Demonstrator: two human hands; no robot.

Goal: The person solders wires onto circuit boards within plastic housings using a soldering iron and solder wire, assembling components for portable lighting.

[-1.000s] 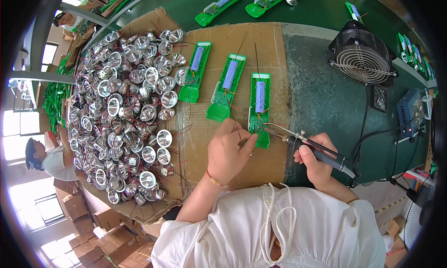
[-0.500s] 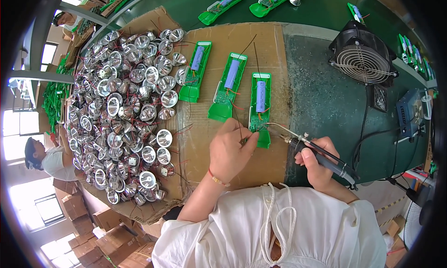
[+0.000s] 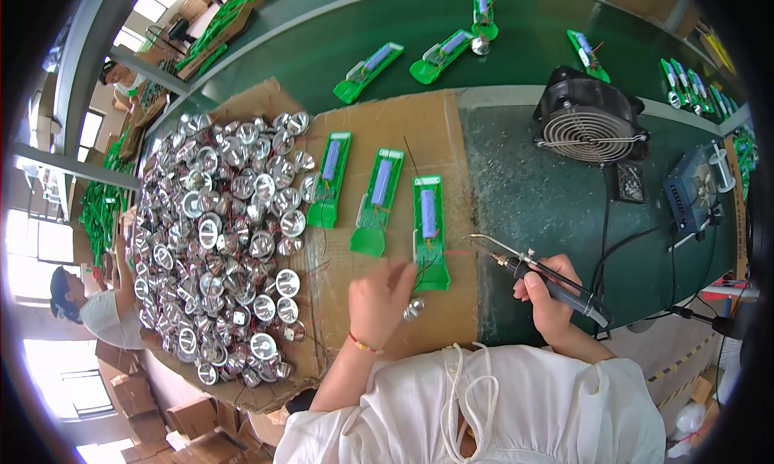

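since a moment ago my left hand (image 3: 380, 300) has pulled back from the green housing (image 3: 429, 232) on the cardboard (image 3: 419, 121), fingers loosely curled, gripping nothing i can see. my right hand (image 3: 550, 296) clenches the soldering iron (image 3: 538, 277), tip just beside that housing.
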